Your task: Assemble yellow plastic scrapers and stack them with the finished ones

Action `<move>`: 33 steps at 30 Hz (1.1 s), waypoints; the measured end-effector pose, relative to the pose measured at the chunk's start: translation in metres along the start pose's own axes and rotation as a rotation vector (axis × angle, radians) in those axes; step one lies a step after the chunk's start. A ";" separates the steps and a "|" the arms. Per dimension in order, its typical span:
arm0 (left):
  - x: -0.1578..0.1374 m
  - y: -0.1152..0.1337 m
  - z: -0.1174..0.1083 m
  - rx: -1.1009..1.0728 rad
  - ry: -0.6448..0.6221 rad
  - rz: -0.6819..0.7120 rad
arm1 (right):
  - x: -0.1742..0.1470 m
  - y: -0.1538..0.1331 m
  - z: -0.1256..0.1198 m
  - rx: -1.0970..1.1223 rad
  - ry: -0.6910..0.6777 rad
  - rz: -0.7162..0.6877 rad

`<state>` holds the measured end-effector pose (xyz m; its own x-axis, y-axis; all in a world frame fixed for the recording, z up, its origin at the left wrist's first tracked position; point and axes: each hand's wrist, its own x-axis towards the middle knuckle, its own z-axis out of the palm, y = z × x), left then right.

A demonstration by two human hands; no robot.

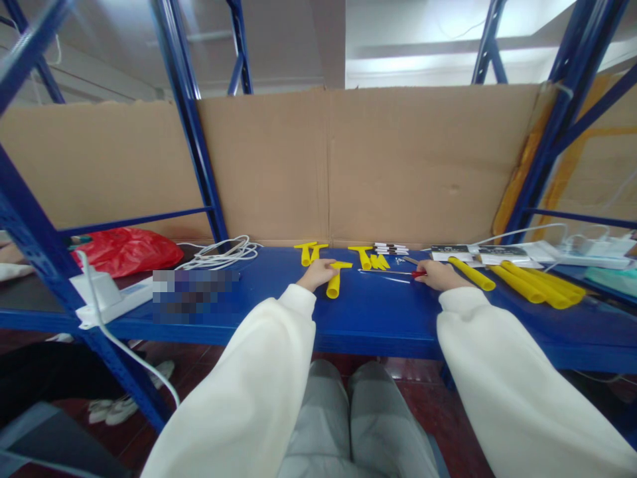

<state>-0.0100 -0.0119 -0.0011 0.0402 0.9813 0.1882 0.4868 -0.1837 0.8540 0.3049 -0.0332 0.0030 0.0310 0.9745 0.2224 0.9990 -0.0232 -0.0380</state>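
My left hand (317, 273) is closed on a yellow T-shaped plastic piece (333, 287), whose round open end faces me just above the blue shelf top. My right hand (436, 275) is closed round the red handle of a screwdriver (417, 273), its thin shaft pointing left along the shelf. A thin metal rod (398, 279) lies just in front of that shaft. Behind my hands are more yellow T-shaped pieces (364, 259) and several small flat yellow parts (380, 262). A single yellow tube (472, 274) lies right beside my right hand.
Several yellow tubes (540, 284) lie at the right, before black-and-white boxes (502, 254) and white cables. A cardboard panel (378, 166) stands behind the blue shelf (378, 325). At left are a red plastic bag (130, 251), coiled white cable (226, 252) and a power strip (119, 302).
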 end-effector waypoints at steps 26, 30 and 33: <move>-0.008 0.009 -0.004 0.097 0.085 0.207 | 0.016 -0.002 -0.004 0.173 0.094 -0.112; -0.004 0.006 -0.004 0.146 0.063 0.244 | 0.037 -0.002 -0.008 0.159 0.127 -0.095; -0.003 0.006 -0.004 0.161 0.084 0.341 | 0.057 -0.006 -0.009 0.146 0.124 -0.021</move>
<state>-0.0113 -0.0165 0.0053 0.1550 0.8563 0.4927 0.5888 -0.4806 0.6499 0.3007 0.0210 0.0244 0.0231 0.9392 0.3426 0.9845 0.0383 -0.1712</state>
